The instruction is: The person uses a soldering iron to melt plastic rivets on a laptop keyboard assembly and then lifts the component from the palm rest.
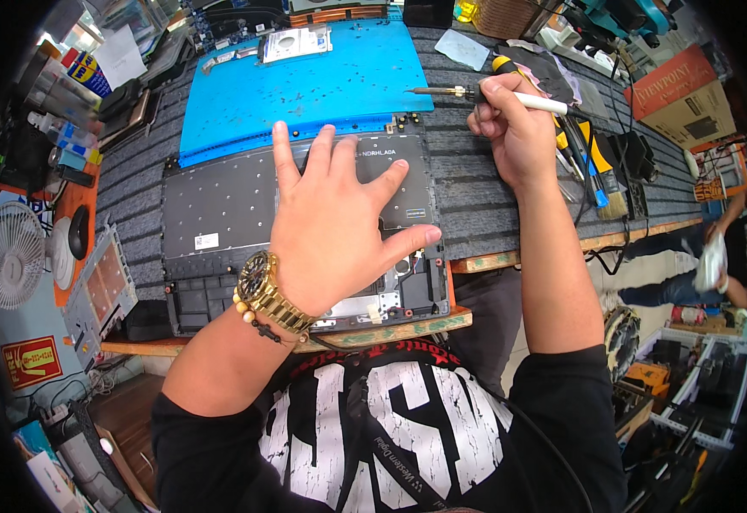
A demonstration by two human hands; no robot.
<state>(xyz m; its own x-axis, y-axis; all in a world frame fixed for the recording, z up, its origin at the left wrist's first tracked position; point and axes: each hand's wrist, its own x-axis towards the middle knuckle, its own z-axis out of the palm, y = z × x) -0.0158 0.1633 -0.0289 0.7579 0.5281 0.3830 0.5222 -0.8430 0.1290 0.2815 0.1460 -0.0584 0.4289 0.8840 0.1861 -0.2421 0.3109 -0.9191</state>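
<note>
My left hand point(331, 222) is spread on the dark laptop chassis point(207, 205), fingertips near its upper edge, with screw holes and small fittings visible around it. Just above lies a blue mat point(237, 103) scattered with small dark bits and carrying a silver hard drive point(297, 44). My right hand point(510, 132) grips a soldering iron point(544, 104) with a white-and-black handle, held level with its metal tip pointing left over the mat's right edge.
Hand tools and a brush point(613, 201) lie right of me on the ribbed grey bench mat point(467, 197). A red cardboard box point(673, 90) stands beyond. At left are a fan point(10, 252) and a metal panel point(100, 291). A person point(715, 256) is at far right.
</note>
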